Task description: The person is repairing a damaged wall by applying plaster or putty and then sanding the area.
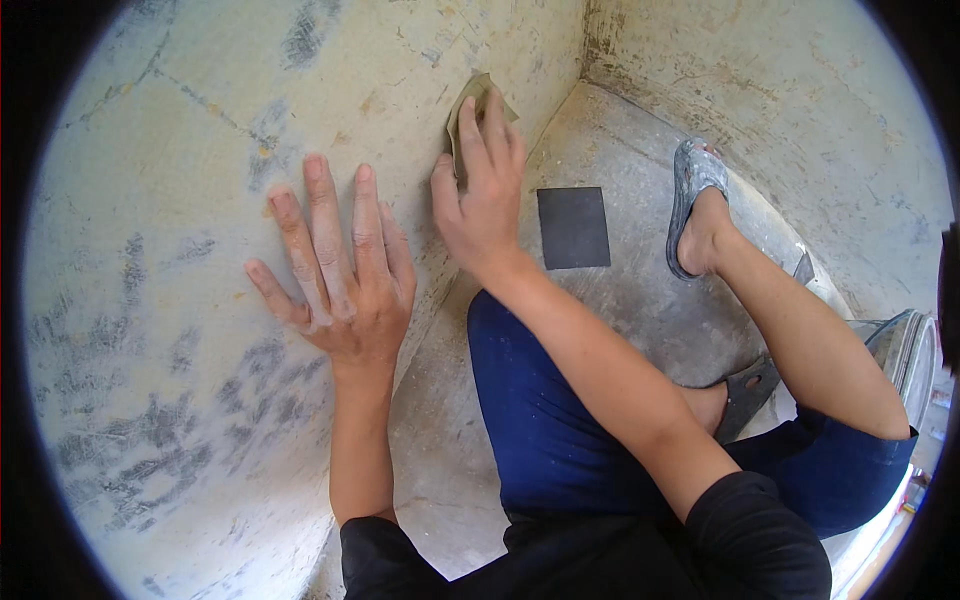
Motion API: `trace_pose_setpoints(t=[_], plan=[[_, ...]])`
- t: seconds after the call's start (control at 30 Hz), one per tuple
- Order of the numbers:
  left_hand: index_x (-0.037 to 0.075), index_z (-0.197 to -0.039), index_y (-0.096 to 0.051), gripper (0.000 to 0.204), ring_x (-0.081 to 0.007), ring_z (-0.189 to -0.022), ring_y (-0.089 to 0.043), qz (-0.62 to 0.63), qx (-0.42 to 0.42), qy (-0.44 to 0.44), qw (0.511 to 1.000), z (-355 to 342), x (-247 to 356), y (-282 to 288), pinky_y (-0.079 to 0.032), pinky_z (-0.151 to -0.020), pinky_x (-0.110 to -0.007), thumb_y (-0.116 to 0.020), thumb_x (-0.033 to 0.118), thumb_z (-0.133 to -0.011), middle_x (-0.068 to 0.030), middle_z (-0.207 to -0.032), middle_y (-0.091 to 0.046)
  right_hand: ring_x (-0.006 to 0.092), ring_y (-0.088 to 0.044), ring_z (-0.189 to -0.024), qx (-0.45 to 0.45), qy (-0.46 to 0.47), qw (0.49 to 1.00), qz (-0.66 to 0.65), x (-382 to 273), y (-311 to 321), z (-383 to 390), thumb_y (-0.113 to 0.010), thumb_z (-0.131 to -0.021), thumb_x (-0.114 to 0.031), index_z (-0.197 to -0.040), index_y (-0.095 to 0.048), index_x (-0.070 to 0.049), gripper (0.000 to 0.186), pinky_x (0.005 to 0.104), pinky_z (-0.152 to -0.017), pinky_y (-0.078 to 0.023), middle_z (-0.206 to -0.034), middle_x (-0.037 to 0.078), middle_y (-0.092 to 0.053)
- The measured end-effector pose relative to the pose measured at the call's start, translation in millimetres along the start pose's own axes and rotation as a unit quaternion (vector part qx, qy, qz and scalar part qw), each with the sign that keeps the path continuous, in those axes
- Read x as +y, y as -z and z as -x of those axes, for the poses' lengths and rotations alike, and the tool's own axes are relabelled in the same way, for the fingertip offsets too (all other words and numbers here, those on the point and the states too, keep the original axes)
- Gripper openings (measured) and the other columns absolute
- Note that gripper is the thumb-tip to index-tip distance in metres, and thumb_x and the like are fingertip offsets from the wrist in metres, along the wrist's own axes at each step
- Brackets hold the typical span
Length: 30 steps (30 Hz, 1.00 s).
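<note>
My left hand point(345, 255) rests on the pale, scuffed wall point(200, 210), its dusty fingers spread apart and pointing up. Farther up and to the right, my right hand point(484, 190) presses a folded greenish-brown sheet of sandpaper point(481, 88) to the same wall, close to the corner. The fingers lie over the sheet and hide most of it; its top edge and left side stick out past them. Right of that hand, a dark grey square sheet point(574, 228), which looks like sandpaper, lies flat on the dusty floor.
I sit on the grey floor point(440, 450) with my knees bent, wearing dusty sandals point(686, 250). A second scuffed wall point(780, 90) meets the first at the far corner. At the right edge stands a rounded, pale-rimmed container point(922, 365). Dark patches and cracks mark the left wall.
</note>
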<state>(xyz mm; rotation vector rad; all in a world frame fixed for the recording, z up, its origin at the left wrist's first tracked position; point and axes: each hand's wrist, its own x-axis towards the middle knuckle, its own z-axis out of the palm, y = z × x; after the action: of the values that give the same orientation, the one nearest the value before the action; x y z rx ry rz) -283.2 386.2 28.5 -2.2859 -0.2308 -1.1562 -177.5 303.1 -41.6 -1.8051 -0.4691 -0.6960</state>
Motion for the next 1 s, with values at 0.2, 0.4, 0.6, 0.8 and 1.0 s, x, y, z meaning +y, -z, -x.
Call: trace_pose_setpoints(t=[0.2,0.4,0.6,0.8,1.0], plan=[[0.029,-0.129,-0.067,0.035,-0.0262,-0.142,-0.048,0.003,-0.014,0.006,1.0,0,1,3,-0.005,-0.126,-0.053,-0.064,0.028,-0.094,-0.0011,-0.145,-0.06,0.0488,-0.038,-0.14,-0.005,0.052,0.997,-0.053,35,8,-12,-0.066,-0.095,-0.022,-0.135,-0.056,0.0,0.047,0.0523,-0.115,-0.031,-0.153,0.035,-0.037],[0.029,-0.127,-0.068,0.038,-0.0245,-0.146,-0.042,-0.001,-0.008,-0.006,1.0,1,-1,2,-0.004,-0.127,-0.048,-0.072,0.03,-0.09,-0.0014,-0.149,-0.056,0.031,-0.064,-0.111,-0.012,-0.25,0.921,-0.3,37,33,-21,-0.059,-0.101,-0.023,-0.124,-0.061,0.0,0.032,0.0398,-0.097,-0.048,-0.123,0.021,-0.064],[0.028,-0.126,-0.069,0.038,-0.0246,-0.145,-0.044,0.001,0.001,-0.009,1.0,0,-1,0,-0.004,-0.127,-0.048,-0.073,0.027,-0.089,-0.0013,-0.146,-0.059,0.0298,-0.07,-0.093,-0.041,-0.437,0.704,-0.558,39,62,-28,-0.051,-0.1,-0.028,-0.121,-0.061,0.001,0.037,0.0409,-0.086,-0.056,-0.104,0.016,-0.07],[0.029,-0.123,-0.07,0.034,-0.0236,-0.144,-0.046,0.021,-0.002,-0.008,1.0,0,1,1,-0.004,-0.127,-0.048,-0.069,0.025,-0.089,0.0006,-0.145,-0.06,0.0174,-0.068,-0.081,0.009,-0.443,0.764,-0.468,35,52,-28,-0.06,-0.098,-0.016,-0.108,-0.065,0.001,0.021,0.0336,-0.072,-0.053,-0.091,0.006,-0.07],[0.029,-0.12,-0.071,0.032,-0.0225,-0.144,-0.046,0.034,0.001,-0.021,0.999,-1,-1,3,-0.005,-0.127,-0.049,-0.067,0.023,-0.089,0.0022,-0.146,-0.06,0.0186,-0.063,-0.09,-0.022,-0.23,0.951,-0.208,7,26,-17,-0.07,-0.091,-0.017,-0.115,-0.065,0.004,0.031,0.0352,-0.082,-0.05,-0.096,0.013,-0.068]])
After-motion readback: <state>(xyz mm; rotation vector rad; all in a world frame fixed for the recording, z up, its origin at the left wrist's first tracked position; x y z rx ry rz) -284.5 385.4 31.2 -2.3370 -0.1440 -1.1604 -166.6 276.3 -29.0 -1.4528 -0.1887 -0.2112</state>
